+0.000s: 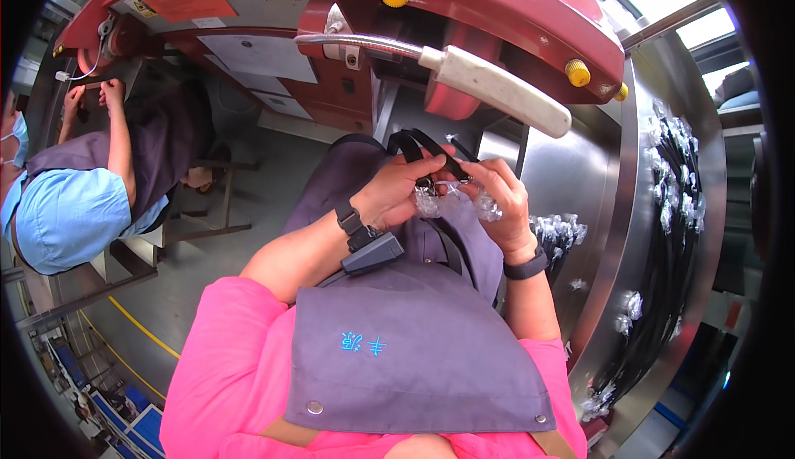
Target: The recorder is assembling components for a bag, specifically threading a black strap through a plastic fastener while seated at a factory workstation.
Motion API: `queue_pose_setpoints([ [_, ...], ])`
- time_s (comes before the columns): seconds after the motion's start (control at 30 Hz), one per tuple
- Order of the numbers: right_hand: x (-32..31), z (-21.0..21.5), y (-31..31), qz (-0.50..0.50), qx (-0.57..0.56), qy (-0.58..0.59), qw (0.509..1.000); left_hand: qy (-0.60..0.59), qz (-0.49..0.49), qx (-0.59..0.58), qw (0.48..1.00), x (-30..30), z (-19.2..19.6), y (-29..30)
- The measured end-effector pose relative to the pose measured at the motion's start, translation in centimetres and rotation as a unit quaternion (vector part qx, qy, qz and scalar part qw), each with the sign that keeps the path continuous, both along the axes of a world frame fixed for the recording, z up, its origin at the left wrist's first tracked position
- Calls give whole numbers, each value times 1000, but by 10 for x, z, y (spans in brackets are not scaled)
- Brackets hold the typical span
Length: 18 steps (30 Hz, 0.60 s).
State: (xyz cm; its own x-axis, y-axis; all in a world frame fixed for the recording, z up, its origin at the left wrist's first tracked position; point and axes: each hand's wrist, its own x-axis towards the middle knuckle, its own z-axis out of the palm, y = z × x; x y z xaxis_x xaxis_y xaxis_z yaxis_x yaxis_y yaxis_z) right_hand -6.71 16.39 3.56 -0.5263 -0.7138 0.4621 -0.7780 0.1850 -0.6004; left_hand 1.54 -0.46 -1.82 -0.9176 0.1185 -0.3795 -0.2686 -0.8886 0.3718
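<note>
Over my lap, my left hand [389, 195] and my right hand [503, 202] are close together, both closed on a black strap [432, 146]. The strap loops up between them toward the machine. Crumpled clear plastic wrap [427, 203] covers fittings at the fingers of my left hand, and more of it hangs by the right palm. Small metal parts show between the hands, but their exact shape is partly hidden by fingers and wrap. Each wrist wears a black band, and a dark box-shaped device [373, 253] sits by the left one.
A red machine [497, 12] with yellow knobs stands ahead, a pale-handled lever [505, 90] crossing its front. On the right, a steel tray [617, 293] holds bundles of black straps [662, 268] with plastic-wrapped ends. At left, a co-worker [74, 202] sits at another machine.
</note>
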Motion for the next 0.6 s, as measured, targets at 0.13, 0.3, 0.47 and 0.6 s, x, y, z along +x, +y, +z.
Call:
queue_pose_setpoints([
  [0.13,-1,-4,2,-64,16,-55,996,14,73,-78,994,0,6,0],
  [0.3,-5,-5,-4,-119,-7,-106,987,25,83,-87,992,1,5,3],
  [0.47,-4,-13,-14,-145,-84,-265,950,17,115,-45,992,-3,10,4],
  [0.6,-8,-16,-22,-161,-114,-312,930,3,129,-12,992,-8,13,5],
])
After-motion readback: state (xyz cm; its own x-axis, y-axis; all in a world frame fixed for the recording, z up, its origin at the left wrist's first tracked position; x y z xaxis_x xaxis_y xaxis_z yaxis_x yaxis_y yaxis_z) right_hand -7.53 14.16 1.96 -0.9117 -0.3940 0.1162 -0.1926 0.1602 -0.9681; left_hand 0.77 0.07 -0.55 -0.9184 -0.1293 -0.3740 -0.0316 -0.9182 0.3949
